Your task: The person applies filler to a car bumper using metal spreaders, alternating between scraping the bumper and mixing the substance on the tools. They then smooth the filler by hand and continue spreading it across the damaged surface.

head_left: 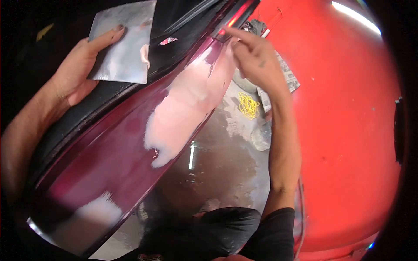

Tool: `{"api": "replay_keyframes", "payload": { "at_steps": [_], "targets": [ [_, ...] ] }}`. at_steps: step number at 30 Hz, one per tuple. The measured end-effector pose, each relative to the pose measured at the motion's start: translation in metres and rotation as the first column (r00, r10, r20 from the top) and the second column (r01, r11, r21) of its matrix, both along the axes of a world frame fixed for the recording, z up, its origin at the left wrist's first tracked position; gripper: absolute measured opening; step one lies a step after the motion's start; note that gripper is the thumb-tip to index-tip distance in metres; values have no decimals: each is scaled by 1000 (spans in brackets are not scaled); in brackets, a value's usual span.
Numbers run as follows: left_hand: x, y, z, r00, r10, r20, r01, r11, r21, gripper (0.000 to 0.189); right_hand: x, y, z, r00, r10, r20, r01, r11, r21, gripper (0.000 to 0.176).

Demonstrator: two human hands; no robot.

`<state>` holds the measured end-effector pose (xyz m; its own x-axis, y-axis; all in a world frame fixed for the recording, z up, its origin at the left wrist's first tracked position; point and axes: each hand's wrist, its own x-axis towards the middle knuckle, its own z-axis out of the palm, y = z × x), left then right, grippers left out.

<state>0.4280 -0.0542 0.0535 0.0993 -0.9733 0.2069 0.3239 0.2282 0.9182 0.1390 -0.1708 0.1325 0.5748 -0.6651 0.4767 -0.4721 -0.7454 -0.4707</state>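
Note:
My left hand grips a flat metal sheet, thumb on top, with a dab of pink body filler at its right edge. My right hand is at the far end of a maroon car body panel, close to a red light. Its index finger is stretched out and the other fingers are curled; whatever they hold, if anything, is hidden. A broad pink filler patch covers the panel's middle and upper part. A smaller pale patch lies near the bottom.
A large red car surface stands on the right. Below, on the wet-looking floor, lie a tangled yellow cord, newspaper and a clear plastic item. Black trim borders the maroon panel.

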Motion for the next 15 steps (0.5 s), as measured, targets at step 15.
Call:
{"api": "replay_keyframes", "payload": {
  "at_steps": [15],
  "targets": [
    [-4,2,9,984,-83,159,77,996,39,49,-7,67,-35,944,323,-71,-325,946,-10,44]
  ]
}}
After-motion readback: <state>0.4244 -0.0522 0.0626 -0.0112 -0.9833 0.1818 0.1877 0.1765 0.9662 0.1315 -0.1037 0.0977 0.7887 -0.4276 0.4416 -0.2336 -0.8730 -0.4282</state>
